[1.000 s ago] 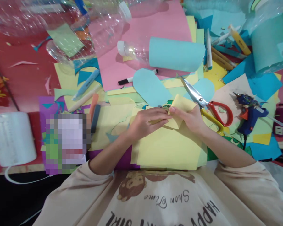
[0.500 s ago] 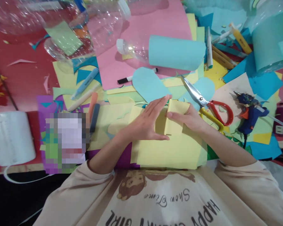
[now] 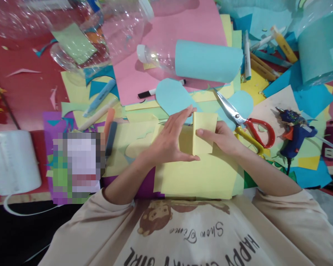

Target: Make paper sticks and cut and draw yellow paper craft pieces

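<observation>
A small folded piece of yellow paper (image 3: pixel 207 123) is held up between both hands, with a narrow folded edge facing left. My right hand (image 3: pixel 228 138) pinches it, thumb on the near face and the other fingers hidden behind. My left hand (image 3: pixel 168 138) forms a C, its fingertips at the paper's upper end and its thumb at the lower end, so the folded edge is spanned between them. Beneath both hands lies a larger yellow sheet (image 3: pixel 197 181). Scissors (image 3: pixel 238 119) with one red and one yellow handle rest just beyond my right hand.
A blue glue gun (image 3: pixel 296 136) lies at the right. Behind the hands are a clear bottle wrapped in light-blue paper (image 3: pixel 208 61), light-blue paper shapes (image 3: pixel 176 96) and a black-capped marker (image 3: pixel 147 94). Clear plastic bottles (image 3: pixel 122 29) and a white cylinder (image 3: pixel 15 162) stand leftward.
The folded yellow paper has shifted slightly up and left and turned a little more upright. Both hands moved with it, keeping nearly the same grip.
</observation>
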`<state>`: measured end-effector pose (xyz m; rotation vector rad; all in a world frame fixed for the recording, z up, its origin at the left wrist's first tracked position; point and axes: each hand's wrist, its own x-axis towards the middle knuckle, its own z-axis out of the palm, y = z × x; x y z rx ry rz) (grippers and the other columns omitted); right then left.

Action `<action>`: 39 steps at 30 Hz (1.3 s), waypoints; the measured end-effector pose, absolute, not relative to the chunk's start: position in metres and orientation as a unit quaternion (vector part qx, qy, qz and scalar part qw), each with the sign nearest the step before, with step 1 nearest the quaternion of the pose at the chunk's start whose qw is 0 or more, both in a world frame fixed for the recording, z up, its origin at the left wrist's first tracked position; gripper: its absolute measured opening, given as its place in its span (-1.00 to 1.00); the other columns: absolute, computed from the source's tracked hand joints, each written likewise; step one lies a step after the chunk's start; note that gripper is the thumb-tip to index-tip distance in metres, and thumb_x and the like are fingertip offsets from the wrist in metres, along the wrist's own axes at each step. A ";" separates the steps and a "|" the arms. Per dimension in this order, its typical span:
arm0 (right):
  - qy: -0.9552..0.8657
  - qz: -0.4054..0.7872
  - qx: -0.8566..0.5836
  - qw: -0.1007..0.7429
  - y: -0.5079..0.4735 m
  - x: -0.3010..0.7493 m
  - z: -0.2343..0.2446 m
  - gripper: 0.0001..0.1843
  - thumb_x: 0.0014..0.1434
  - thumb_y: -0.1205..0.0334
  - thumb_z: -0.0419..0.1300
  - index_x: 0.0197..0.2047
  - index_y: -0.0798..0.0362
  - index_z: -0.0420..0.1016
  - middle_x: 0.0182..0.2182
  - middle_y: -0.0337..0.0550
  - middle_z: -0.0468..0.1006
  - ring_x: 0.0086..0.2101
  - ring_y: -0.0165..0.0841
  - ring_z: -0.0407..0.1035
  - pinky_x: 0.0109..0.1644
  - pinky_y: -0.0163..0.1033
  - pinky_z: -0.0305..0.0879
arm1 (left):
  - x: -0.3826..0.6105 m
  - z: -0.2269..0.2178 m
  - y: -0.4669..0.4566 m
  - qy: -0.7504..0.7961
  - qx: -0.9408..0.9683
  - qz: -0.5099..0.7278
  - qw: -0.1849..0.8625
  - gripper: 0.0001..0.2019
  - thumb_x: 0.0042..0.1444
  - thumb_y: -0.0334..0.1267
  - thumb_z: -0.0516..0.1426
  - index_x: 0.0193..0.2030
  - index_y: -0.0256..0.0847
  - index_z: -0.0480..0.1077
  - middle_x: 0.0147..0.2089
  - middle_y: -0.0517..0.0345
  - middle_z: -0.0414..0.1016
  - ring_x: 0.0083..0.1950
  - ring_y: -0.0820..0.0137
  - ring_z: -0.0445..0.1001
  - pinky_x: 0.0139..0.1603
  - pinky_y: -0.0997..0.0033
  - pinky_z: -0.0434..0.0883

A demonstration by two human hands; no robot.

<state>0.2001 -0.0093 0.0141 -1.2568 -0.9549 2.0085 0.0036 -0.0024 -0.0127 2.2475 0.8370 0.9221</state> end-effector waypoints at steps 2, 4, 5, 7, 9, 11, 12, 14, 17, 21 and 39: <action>-0.360 0.744 -0.484 0.287 -0.009 0.200 0.016 -0.68 0.04 0.00 0.35 -0.28 0.11 0.57 -0.41 -0.17 0.59 -0.44 -0.41 0.47 -0.41 -0.31 0.40 | 0.002 -0.011 -0.002 0.312 0.846 0.334 0.274 0.12 -0.06 0.29 0.21 0.46 -0.13 -0.31 0.36 -0.23 0.15 0.34 0.01 0.20 0.25 0.00 0.29; -0.368 0.734 -0.493 0.288 -0.009 0.200 0.016 -0.69 0.05 0.01 0.33 -0.32 0.11 0.55 -0.42 -0.18 0.58 -0.45 -0.41 0.46 -0.43 -0.32 0.38 | 0.001 -0.008 -0.001 0.311 0.854 0.318 0.269 0.07 -0.05 0.29 0.19 0.45 -0.13 -0.23 0.35 -0.21 0.17 0.36 0.01 0.19 0.27 -0.01 0.25; -0.376 0.729 -0.494 0.289 -0.009 0.200 0.017 -0.69 0.06 0.00 0.33 -0.33 0.11 0.55 -0.43 -0.18 0.57 -0.46 -0.41 0.45 -0.43 -0.32 0.37 | 0.001 -0.007 -0.001 0.312 0.857 0.310 0.268 0.05 -0.05 0.30 0.19 0.44 -0.13 -0.20 0.34 -0.20 0.18 0.36 0.01 0.18 0.28 -0.02 0.24; -0.396 0.715 -0.498 0.290 -0.010 0.201 0.017 -0.69 0.07 -0.01 0.31 -0.35 0.11 0.53 -0.46 -0.20 0.55 -0.48 -0.43 0.42 -0.46 -0.33 0.34 | 0.001 -0.006 -0.001 0.315 0.862 0.299 0.263 0.05 -0.06 0.30 0.19 0.44 -0.13 -0.17 0.34 -0.21 0.19 0.36 0.01 0.19 0.29 -0.01 0.23; -0.419 0.693 -0.507 0.295 -0.010 0.201 0.017 -0.69 0.07 0.00 0.30 -0.40 0.10 0.50 -0.52 -0.24 0.49 -0.52 -0.46 0.35 -0.50 -0.34 0.28 | 0.001 -0.006 -0.001 0.318 0.868 0.292 0.247 0.04 -0.04 0.30 0.19 0.43 -0.15 -0.18 0.34 -0.23 0.20 0.35 0.01 0.20 0.28 -0.01 0.23; -0.437 0.679 -0.509 0.299 -0.010 0.202 0.017 -0.71 0.06 0.02 0.32 -0.42 0.10 0.48 -0.55 -0.27 0.43 -0.55 -0.49 0.28 -0.52 -0.35 0.22 | 0.002 -0.008 -0.002 0.320 0.877 0.282 0.222 0.02 -0.01 0.29 0.16 0.43 -0.17 -0.18 0.33 -0.25 0.21 0.34 0.01 0.22 0.27 0.01 0.24; -0.443 0.677 -0.505 0.300 -0.010 0.202 0.018 -0.71 0.04 0.02 0.33 -0.42 0.09 0.47 -0.55 -0.28 0.42 -0.55 -0.50 0.26 -0.52 -0.35 0.21 | 0.002 -0.009 -0.002 0.319 0.882 0.276 0.210 0.00 0.01 0.30 0.14 0.43 -0.18 -0.18 0.32 -0.26 0.22 0.33 0.02 0.24 0.26 0.01 0.24; -0.455 0.678 -0.492 0.302 -0.010 0.201 0.018 -0.71 0.01 0.03 0.35 -0.44 0.09 0.46 -0.54 -0.28 0.41 -0.54 -0.50 0.25 -0.50 -0.34 0.21 | 0.003 -0.011 -0.003 0.317 0.889 0.268 0.194 -0.01 0.04 0.31 0.11 0.44 -0.19 -0.20 0.32 -0.26 0.23 0.32 0.03 0.26 0.24 0.02 0.26; -0.465 0.673 -0.485 0.309 -0.010 0.200 0.018 -0.70 0.03 0.03 0.32 -0.48 0.09 0.42 -0.54 -0.28 0.37 -0.53 -0.50 0.21 -0.48 -0.34 0.18 | 0.003 -0.013 -0.003 0.317 0.889 0.274 0.185 -0.02 0.06 0.29 0.10 0.44 -0.20 -0.21 0.31 -0.26 0.23 0.32 0.04 0.27 0.23 0.04 0.26; -0.470 0.666 -0.487 0.315 -0.012 0.197 0.017 -0.75 0.10 0.06 0.24 -0.41 0.07 0.40 -0.51 -0.29 0.35 -0.49 -0.49 0.22 -0.44 -0.32 0.19 | 0.003 -0.013 -0.003 0.327 0.891 0.273 0.159 -0.02 0.05 0.31 0.09 0.44 -0.23 -0.18 0.30 -0.27 0.26 0.31 0.05 0.28 0.23 0.07 0.25; -0.475 0.610 -0.542 0.329 -0.012 0.190 0.017 -0.57 -0.05 0.23 0.31 -0.15 -0.02 0.20 -0.40 -0.32 0.35 -0.40 -0.43 0.31 -0.35 -0.27 0.29 | 0.006 -0.015 -0.008 0.333 0.898 0.262 0.116 -0.02 0.08 0.32 0.05 0.45 -0.25 -0.22 0.31 -0.32 0.24 0.30 0.00 0.28 0.25 0.06 0.19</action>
